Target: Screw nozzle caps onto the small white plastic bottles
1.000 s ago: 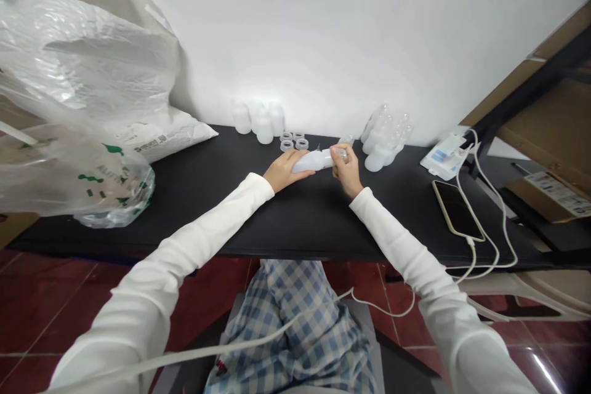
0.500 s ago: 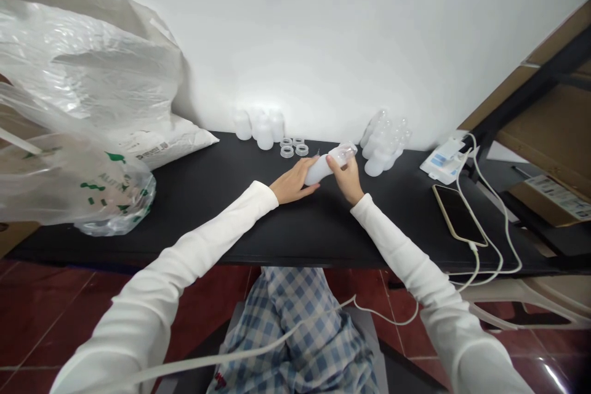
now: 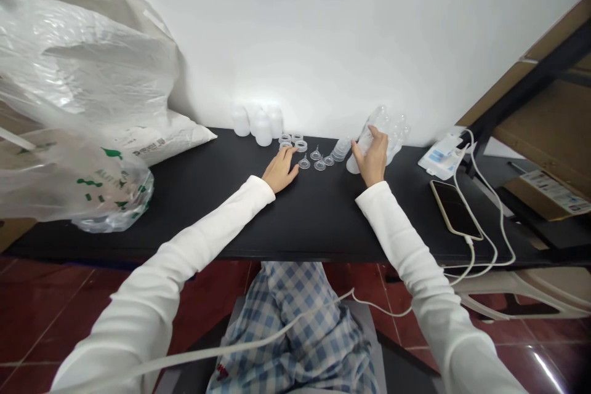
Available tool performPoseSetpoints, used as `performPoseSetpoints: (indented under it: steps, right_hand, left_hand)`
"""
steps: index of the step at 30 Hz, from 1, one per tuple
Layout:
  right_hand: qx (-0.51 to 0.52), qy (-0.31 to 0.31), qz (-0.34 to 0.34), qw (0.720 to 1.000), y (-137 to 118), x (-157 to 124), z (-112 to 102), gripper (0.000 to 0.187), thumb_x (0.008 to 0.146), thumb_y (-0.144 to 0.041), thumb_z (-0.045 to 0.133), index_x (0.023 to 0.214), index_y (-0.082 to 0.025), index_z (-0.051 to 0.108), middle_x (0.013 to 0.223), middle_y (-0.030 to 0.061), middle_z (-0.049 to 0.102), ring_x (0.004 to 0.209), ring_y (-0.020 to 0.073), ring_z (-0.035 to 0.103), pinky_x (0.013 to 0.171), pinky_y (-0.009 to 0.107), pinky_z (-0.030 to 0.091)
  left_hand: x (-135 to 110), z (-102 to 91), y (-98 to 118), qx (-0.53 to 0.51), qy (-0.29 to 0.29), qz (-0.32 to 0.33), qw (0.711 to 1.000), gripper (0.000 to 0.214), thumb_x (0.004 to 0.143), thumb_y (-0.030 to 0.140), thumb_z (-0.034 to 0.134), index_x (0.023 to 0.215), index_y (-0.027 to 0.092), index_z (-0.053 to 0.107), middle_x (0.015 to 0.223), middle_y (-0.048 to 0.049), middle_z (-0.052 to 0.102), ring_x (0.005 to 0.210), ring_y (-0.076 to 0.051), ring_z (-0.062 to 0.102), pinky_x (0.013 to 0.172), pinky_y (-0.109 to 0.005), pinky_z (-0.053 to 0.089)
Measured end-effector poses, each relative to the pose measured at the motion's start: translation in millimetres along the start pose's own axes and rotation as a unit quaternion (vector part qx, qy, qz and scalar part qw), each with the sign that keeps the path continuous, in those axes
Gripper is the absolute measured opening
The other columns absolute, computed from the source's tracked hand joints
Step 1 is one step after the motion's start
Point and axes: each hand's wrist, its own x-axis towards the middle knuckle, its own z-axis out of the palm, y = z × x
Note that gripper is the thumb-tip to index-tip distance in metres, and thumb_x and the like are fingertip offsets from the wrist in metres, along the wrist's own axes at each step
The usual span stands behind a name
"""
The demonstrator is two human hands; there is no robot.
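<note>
My right hand [image 3: 372, 157] is closed round a translucent white bottle [image 3: 364, 144] and holds it against a leaning group of finished bottles [image 3: 392, 132] by the wall. My left hand [image 3: 281, 169] rests on the black table [image 3: 258, 209] with fingers loosely stretched, its fingertips next to clear rings [image 3: 292, 141]. Between my hands lie three small clear teats [image 3: 316, 160] and a stack of clear caps [image 3: 340, 149]. Three empty white bottles [image 3: 258, 122] stand upright at the back.
A large crinkled plastic bag [image 3: 78, 104] and a white pouch [image 3: 157, 138] fill the table's left end. At the right lie a phone [image 3: 455, 208] on a white cable, a small white box [image 3: 441, 157] and a dark shelf frame [image 3: 530, 83].
My right hand carried the bottle from the middle to the leaning group at the right. My left hand let go of it and dropped to the table near the rings.
</note>
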Motion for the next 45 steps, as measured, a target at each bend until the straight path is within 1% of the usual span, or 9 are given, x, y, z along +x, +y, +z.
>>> performPoseSetpoints:
  steps: [5, 15, 21, 24, 27, 29, 39, 42, 45]
  right_hand:
    - [-0.101, -0.005, 0.040, 0.994, 2.7, 4.6, -7.4, 0.061, 0.095, -0.050, 0.053, 0.145, -0.016, 0.045, 0.134, 0.0209, 0.053, 0.125, 0.0353, 0.048, 0.105, 0.060, 0.039]
    - [-0.162, 0.005, 0.038, 0.986, 11.8, 6.8, -14.1, 0.059, 0.100, -0.050, 0.038, 0.151, -0.020, 0.041, 0.154, 0.0197, 0.041, 0.131, 0.0350, 0.042, 0.107, 0.060, 0.032]
    - [-0.134, 0.030, 0.020, 0.990, -2.7, -0.4, -8.2, 0.051, 0.100, -0.044, 0.042, 0.143, -0.018, 0.053, 0.138, 0.0205, 0.048, 0.124, 0.0341, 0.046, 0.104, 0.058, 0.036]
    - [-0.055, -0.072, -0.089, 0.992, -22.4, -10.5, -0.7, 0.041, 0.100, -0.032, 0.040, 0.131, -0.018, 0.064, 0.110, 0.0158, 0.059, 0.103, 0.0276, 0.055, 0.094, 0.047, 0.043]
    - [0.017, -0.228, -0.232, 0.945, -49.7, -22.9, 9.5, 0.041, 0.102, -0.027, 0.037, 0.131, -0.022, 0.066, 0.087, 0.0094, 0.059, 0.085, 0.0230, 0.054, 0.083, 0.038, 0.044]
    - [0.021, -0.270, -0.285, 0.920, -67.0, -30.0, 16.8, 0.042, 0.104, -0.028, 0.036, 0.135, -0.024, 0.064, 0.085, 0.0083, 0.059, 0.084, 0.0220, 0.054, 0.081, 0.035, 0.042]
    - [-0.037, -0.278, -0.232, 0.931, -81.4, -35.2, 36.6, 0.043, 0.105, -0.031, 0.038, 0.138, -0.020, 0.062, 0.111, 0.0155, 0.067, 0.101, 0.0271, 0.058, 0.087, 0.040, 0.043]
    - [-0.027, -0.288, -0.235, 0.928, -81.7, -35.5, 38.1, 0.043, 0.104, -0.028, 0.037, 0.137, -0.016, 0.063, 0.112, 0.0158, 0.070, 0.104, 0.0283, 0.058, 0.088, 0.041, 0.043]
    - [-0.004, -0.287, -0.226, 0.931, -81.8, -36.1, 38.7, 0.041, 0.104, -0.027, 0.039, 0.134, -0.015, 0.064, 0.112, 0.0154, 0.072, 0.105, 0.0281, 0.058, 0.090, 0.041, 0.042]
  left_hand:
    - [-0.9, -0.1, -3.3, 0.014, 0.001, -0.054, 0.998, 0.054, 0.092, 0.024, 0.050, 0.144, 0.011, 0.044, 0.146, -0.0217, 0.050, 0.134, -0.032, 0.053, 0.109, -0.049, 0.047]
    - [-0.2, 9.6, -27.4, 0.011, -0.009, -0.040, 0.999, 0.059, 0.089, 0.022, 0.051, 0.147, 0.012, 0.047, 0.156, -0.0194, 0.045, 0.146, -0.030, 0.043, 0.118, -0.049, 0.040]
    - [1.8, 7.1, -34.4, 0.015, -0.051, -0.093, 0.994, 0.061, 0.093, 0.031, 0.050, 0.151, 0.015, 0.043, 0.160, -0.0163, 0.040, 0.149, -0.034, 0.037, 0.117, -0.053, 0.038]
    - [2.9, 3.5, -34.4, 0.017, -0.065, -0.103, 0.992, 0.059, 0.093, 0.033, 0.050, 0.150, 0.016, 0.044, 0.159, -0.0158, 0.043, 0.149, -0.034, 0.038, 0.118, -0.054, 0.037]
    - [3.3, -0.2, -30.2, 0.024, -0.055, -0.094, 0.994, 0.053, 0.093, 0.031, 0.051, 0.143, 0.014, 0.049, 0.152, -0.0186, 0.050, 0.144, -0.032, 0.045, 0.115, -0.052, 0.040]
    - [3.4, -2.3, -26.7, 0.027, -0.051, -0.089, 0.994, 0.048, 0.092, 0.030, 0.051, 0.136, 0.012, 0.052, 0.143, -0.0205, 0.055, 0.136, -0.032, 0.052, 0.110, -0.051, 0.045]
    - [4.3, 0.7, -26.7, -0.079, -0.012, -0.097, 0.992, 0.011, 0.085, 0.023, 0.059, 0.094, 0.020, 0.055, 0.115, -0.0121, 0.063, 0.109, -0.025, 0.064, 0.100, -0.044, 0.050]
    - [6.3, 0.8, -21.1, -0.189, 0.035, -0.159, 0.968, 0.015, 0.083, 0.028, 0.067, 0.087, 0.020, 0.055, 0.100, -0.0065, 0.067, 0.095, -0.019, 0.065, 0.095, -0.038, 0.051]
    - [9.9, -1.9, -10.6, -0.344, 0.063, -0.273, 0.896, 0.023, 0.087, 0.037, 0.068, 0.086, 0.019, 0.054, 0.087, -0.0034, 0.068, 0.081, -0.016, 0.068, 0.083, -0.032, 0.054]
